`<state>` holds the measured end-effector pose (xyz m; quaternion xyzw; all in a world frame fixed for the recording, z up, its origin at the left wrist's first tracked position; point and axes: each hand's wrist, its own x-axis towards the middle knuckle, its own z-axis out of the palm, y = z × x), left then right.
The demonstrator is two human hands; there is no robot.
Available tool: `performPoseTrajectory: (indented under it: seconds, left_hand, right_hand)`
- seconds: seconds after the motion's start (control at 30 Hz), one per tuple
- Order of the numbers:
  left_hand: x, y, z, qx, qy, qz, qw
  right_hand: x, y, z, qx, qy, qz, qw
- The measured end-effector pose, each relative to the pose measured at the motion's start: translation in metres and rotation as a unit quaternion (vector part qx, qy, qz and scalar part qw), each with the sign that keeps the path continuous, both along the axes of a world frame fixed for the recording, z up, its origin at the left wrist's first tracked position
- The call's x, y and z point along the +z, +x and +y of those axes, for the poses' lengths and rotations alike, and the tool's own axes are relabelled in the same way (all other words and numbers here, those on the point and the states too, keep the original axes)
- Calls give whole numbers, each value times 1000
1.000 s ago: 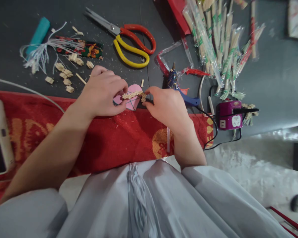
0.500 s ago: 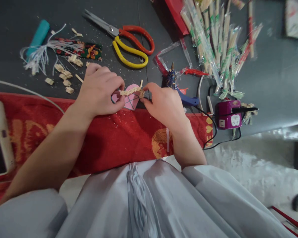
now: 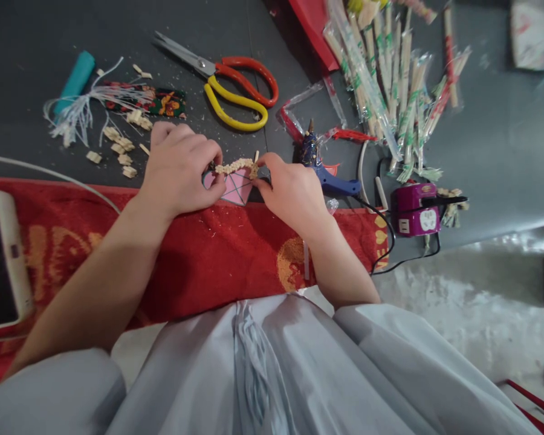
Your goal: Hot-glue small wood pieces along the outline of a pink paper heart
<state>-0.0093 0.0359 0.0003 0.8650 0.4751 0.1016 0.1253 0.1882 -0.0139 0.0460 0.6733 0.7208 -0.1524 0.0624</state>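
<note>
Between my two hands stretches a short strip of pale braided straw (image 3: 236, 165). My left hand (image 3: 181, 172) pinches its left end between thumb and forefinger, by a small dark ring-like edge. The strip's right end is in the pinch of my right hand (image 3: 290, 187). Under the strip lies a pink piece (image 3: 239, 186) crossed with dark lines, partly hidden by my fingers. A small pale stick (image 3: 256, 156) stands out just above my right fingertips. To the left of my left hand, pale woven bits (image 3: 119, 142) are scattered on the table.
Scissors (image 3: 240, 90) with red and yellow handles lie beyond my hands. A blue glue gun (image 3: 330, 178) rests by my right hand, near a purple power socket (image 3: 416, 208). Plastic-wrapped straw bundles (image 3: 390, 84) are at the back right. A red towel (image 3: 236, 254) lines the front edge, with a phone (image 3: 4, 260) on it.
Both hands stay pinched on the braided strip, which now bows upward slightly more. More of the pink piece's upper part is covered. The view has shifted a little.
</note>
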Motion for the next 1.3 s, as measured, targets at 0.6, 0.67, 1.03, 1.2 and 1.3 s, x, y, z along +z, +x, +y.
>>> performPoseTrajectory:
  seconds: [0.6,0.67,1.03,1.2,1.3]
  left_hand:
    - [9,-2,1,-49,97,-17,994]
    - [9,0,1,-89,102,-4,991]
    - [36,36,-42,-244,174,83,950]
    - [47,38,-59,-216,160,101,958]
    - [45,30,-62,-140,161,118,970]
  right_hand:
    - [14,8,-5,35,10,7,999]
    - [13,8,-5,43,11,12,999]
    - [5,12,-1,25,71,22,997]
    - [4,10,0,16,68,21,997]
    - [5,10,-1,23,67,21,997]
